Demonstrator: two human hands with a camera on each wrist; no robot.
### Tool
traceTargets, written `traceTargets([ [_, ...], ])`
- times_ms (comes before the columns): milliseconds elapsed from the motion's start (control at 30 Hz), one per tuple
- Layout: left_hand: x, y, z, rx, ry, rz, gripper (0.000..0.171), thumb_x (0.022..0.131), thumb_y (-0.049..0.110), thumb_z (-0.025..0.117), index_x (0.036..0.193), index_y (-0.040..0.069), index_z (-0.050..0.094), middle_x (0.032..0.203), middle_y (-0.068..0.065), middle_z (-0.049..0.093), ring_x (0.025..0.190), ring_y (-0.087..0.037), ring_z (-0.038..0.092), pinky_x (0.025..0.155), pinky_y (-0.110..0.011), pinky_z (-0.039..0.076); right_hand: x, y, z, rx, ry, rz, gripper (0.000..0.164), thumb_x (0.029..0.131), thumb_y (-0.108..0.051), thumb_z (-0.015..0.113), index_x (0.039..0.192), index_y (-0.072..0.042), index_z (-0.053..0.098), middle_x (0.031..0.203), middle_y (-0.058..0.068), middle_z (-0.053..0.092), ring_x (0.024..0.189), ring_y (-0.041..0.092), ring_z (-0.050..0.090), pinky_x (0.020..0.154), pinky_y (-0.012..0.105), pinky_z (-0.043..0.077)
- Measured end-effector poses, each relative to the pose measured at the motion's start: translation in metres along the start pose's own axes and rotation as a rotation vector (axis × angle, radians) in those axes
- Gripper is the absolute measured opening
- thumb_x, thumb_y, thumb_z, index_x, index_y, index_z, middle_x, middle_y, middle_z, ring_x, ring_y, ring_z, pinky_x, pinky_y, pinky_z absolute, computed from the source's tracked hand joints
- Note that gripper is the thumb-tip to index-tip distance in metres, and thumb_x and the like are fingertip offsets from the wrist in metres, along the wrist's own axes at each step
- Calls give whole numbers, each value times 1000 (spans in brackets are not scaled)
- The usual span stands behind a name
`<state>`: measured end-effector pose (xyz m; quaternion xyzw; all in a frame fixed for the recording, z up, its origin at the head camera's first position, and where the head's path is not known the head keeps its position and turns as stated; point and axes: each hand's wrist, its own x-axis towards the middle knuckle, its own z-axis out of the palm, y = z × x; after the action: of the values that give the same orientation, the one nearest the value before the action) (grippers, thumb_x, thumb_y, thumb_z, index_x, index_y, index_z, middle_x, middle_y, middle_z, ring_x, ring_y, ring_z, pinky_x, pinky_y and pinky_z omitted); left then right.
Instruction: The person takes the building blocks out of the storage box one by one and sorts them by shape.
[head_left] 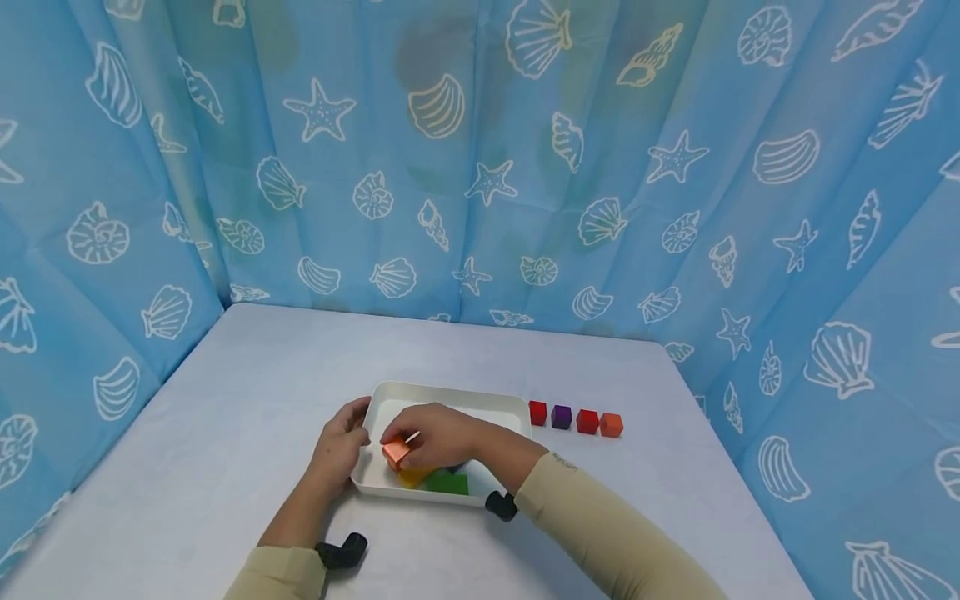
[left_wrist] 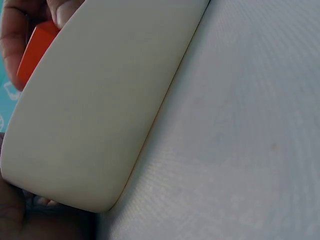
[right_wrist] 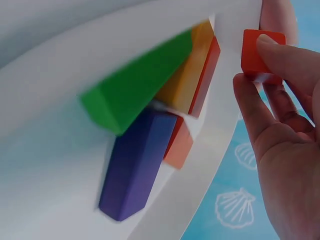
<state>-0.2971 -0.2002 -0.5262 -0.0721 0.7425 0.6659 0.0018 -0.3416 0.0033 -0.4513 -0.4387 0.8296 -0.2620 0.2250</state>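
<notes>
A white tray (head_left: 491, 407) lies on the table, and my left hand (head_left: 339, 446) grips its left end with the thumb at the rim. Above the tray's left part, my right hand (head_left: 438, 433) pinches an orange block (head_left: 396, 452) between thumb and fingers. The right wrist view shows the block raised off the tray floor. Inside the tray lie a green block (right_wrist: 145, 82), a yellow block (right_wrist: 187, 70), a purple block (right_wrist: 140, 160) and red-orange blocks (right_wrist: 180, 145) partly behind them. The tray's outer wall (left_wrist: 105, 100) fills much of the left wrist view.
Right of the tray, a row of small cubes stands on the white table (head_left: 300, 358): a red cube (head_left: 537, 412), a purple cube (head_left: 562, 417), another red cube (head_left: 588, 421) and an orange cube (head_left: 611, 425). A blue shell-patterned curtain (head_left: 480, 167) hangs around the table.
</notes>
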Motion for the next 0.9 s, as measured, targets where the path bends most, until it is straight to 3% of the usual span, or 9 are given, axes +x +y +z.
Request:
traceTargets([
  [433,-1,2,4,6,17,-23,71,91,-3,46,161,3,39,167,-21,36,156,-41,29,124,-57,26,-39,29,-17,137,143,140,38,95,-5,78,131,-17,73,120,-13,66,119,11,64,98,29,57],
  [900,-4,5,5,-17,27,-40,72,90,-5,44,161,2,38,168,-21,35,157,-40,27,125,-55,26,-93,63,-38,148,264,255,44,95,-8,79,138,-10,69,130,1,67,128,30,63,101,44,58],
])
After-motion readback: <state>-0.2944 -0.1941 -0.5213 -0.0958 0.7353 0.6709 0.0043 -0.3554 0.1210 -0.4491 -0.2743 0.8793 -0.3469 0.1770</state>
